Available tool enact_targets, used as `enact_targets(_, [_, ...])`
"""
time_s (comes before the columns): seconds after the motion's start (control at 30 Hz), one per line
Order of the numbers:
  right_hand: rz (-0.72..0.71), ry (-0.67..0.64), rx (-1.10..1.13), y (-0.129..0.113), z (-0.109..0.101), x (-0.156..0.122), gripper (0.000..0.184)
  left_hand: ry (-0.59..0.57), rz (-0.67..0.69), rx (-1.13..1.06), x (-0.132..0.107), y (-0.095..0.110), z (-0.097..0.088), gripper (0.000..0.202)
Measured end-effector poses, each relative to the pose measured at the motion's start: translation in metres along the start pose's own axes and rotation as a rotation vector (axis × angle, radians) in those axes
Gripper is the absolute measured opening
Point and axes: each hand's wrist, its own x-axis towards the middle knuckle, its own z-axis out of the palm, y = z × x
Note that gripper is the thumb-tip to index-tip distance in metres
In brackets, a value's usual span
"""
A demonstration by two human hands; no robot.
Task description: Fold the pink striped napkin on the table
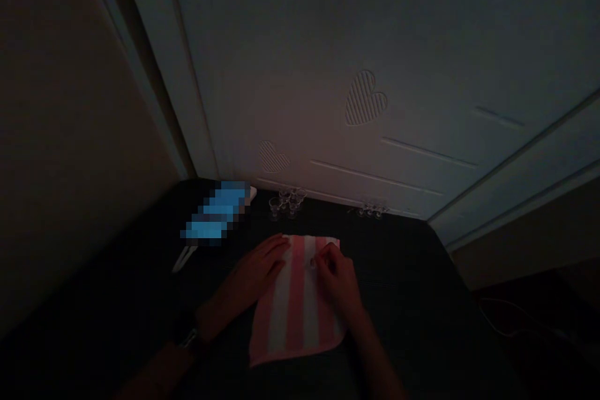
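The striped cloth [294, 319] lies under and between both hands, its upper left edge beneath the loosely extended left hand [259, 269], while the right hand [338, 275], curled into a pinch, holds a small clear object [312, 263] directly over the cloth.

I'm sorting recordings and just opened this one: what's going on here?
In dim light, a person's left hand rests on the left edge of a pink-and-white striped cloth on a dark surface. The right hand pinches a small thing over the cloth, too dim to make out. Beyond, small clear glasses stand near a white panel.
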Motion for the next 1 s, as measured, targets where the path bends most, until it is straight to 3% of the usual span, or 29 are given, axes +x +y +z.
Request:
enact_targets(0.27, [0.030, 0.067, 0.001, 0.001, 0.001, 0.001, 0.015, 0.065, 0.028, 0.015, 0.000, 0.003, -0.006, 0.036])
enact_targets(0.53, [0.032, 0.092, 0.085, -0.001, 0.003, 0.001, 0.013, 0.012, 0.131, 0.058, 0.001, 0.002, -0.003, 0.043])
enact_targets(0.73, [0.064, -0.024, 0.281, -0.004, 0.008, 0.000, 0.013, -0.029, 0.114, 0.075, 0.001, 0.002, -0.003, 0.044])
enact_targets(0.87, [0.060, -0.107, 0.309, -0.005, 0.009, -0.002, 0.016, -0.049, 0.108, 0.089, 0.000, 0.004, -0.003, 0.045])
enact_targets(1.0, [0.045, -0.102, 0.260, -0.005, 0.010, -0.004, 0.020, -0.022, 0.123, 0.076, 0.000, 0.005, -0.003, 0.044])
